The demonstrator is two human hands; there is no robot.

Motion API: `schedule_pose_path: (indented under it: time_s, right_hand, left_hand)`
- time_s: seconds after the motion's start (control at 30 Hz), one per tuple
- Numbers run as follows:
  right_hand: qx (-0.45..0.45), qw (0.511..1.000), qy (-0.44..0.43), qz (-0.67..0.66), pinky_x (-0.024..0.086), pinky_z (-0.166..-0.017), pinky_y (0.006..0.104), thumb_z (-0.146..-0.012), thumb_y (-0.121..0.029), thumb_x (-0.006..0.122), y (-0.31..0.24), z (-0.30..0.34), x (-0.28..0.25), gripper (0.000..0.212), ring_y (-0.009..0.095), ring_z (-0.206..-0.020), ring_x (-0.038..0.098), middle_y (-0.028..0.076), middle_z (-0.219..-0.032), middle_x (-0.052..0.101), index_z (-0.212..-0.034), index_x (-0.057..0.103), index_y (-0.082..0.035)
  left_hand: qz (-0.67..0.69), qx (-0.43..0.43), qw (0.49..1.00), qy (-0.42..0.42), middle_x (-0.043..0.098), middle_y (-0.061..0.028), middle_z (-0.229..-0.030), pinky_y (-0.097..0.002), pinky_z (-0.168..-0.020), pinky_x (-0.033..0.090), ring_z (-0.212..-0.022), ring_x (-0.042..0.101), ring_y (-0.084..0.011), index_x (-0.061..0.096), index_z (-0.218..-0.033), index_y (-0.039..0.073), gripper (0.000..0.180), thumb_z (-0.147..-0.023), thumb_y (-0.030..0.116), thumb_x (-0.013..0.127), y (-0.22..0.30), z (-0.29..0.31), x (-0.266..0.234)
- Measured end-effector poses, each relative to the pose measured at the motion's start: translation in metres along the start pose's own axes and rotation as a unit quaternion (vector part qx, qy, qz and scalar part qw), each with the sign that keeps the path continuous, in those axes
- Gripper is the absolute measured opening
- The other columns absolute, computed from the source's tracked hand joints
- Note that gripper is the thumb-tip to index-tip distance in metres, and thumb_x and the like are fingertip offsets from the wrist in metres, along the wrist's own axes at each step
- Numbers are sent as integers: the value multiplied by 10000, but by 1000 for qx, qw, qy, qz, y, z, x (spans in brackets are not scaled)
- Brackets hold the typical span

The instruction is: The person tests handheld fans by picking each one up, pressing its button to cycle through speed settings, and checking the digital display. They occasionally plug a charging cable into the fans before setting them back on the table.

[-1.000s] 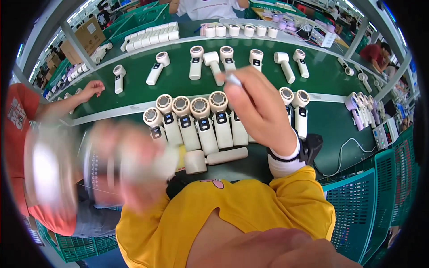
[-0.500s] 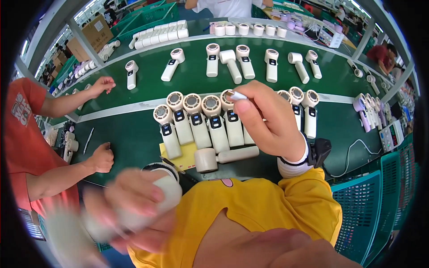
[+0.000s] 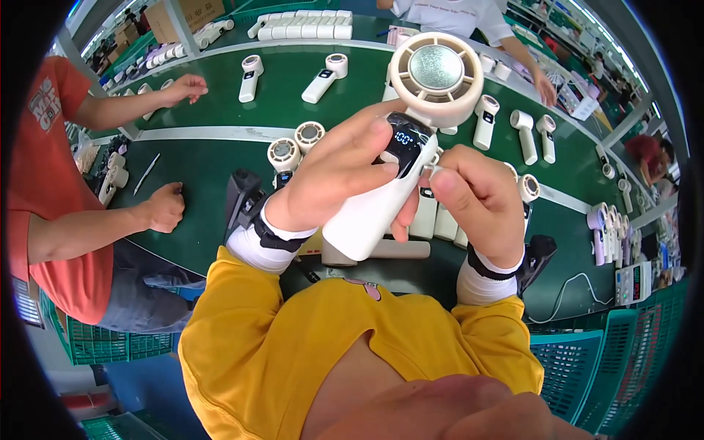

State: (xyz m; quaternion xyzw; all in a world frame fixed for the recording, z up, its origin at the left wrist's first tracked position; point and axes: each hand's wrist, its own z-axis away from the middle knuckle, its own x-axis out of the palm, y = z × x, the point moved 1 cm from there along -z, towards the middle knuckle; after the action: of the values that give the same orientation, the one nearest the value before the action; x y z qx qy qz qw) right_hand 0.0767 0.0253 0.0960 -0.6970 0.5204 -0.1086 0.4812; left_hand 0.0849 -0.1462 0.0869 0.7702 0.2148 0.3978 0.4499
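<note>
A white handheld fan [image 3: 374, 216] with a round grille and a lit black display is raised over the bench in front of me. My left hand [image 3: 326, 172] is closed around its handle, thumb and fingers beside the display. Against the handle's right side, close to a small loop, my right hand [image 3: 480, 202] pinches a small white plug, mostly hidden by the fingertips. Behind and below my hands stands a row of similar fans [image 3: 284, 154], partly covered. Another fan [image 3: 400, 249] lies on its side near the bench's front edge.
More fans [image 3: 249, 79] lie spaced along the green conveyor [image 3: 213, 95]. A co-worker in an orange shirt [image 3: 66, 183] stands at left. Another person's arm [image 3: 539, 77] reaches in from the far side. At right are a metered box [image 3: 633, 284], a white cable [image 3: 561, 297] and green baskets [image 3: 568, 367].
My left hand has brought a fan up from the lower left to the middle. My right hand has shifted right and lower, with the plug now against the fan's side.
</note>
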Motion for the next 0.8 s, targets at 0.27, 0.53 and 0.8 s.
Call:
schedule_pose_path:
  time_s: [0.27, 0.53, 0.8]
  right_hand:
    - [40, 996, 12, 78, 322, -445, 216, -853, -169, 489, -4, -3, 4, 201, 95, -468, 381, 37, -589, 534, -713, 539, -33]
    - [35, 996, 57, 63, 338, -463, 210, -851, -174, 498, 27, -13, 16, 187, 92, -497, 418, 22, -585, 525, -754, 562, -27]
    - [126, 989, 71, 40, 331, -473, 189, -841, -173, 517, 22, -16, 17, 174, 34, -524, 409, -13, -633, 543, -794, 574, -16]
  left_hand:
    - [-60, 41, 995, -62, 509, -131, -866, -263, -535, 455, -615, 552, -175, 162, -1292, 34, 507, -898, 279, 365, -7, -5, -19]
    - [-179, 148, 973, -6, 458, -112, -1010, -238, -597, 436, -765, 506, -123, 120, -1305, 24, 544, -877, 198, 405, -16, -8, -31]
    - [-208, 161, 965, 24, 408, -105, -1114, -226, -608, 445, -875, 457, -103, 158, -1285, -17, 552, -824, 103, 438, -20, -10, -36]
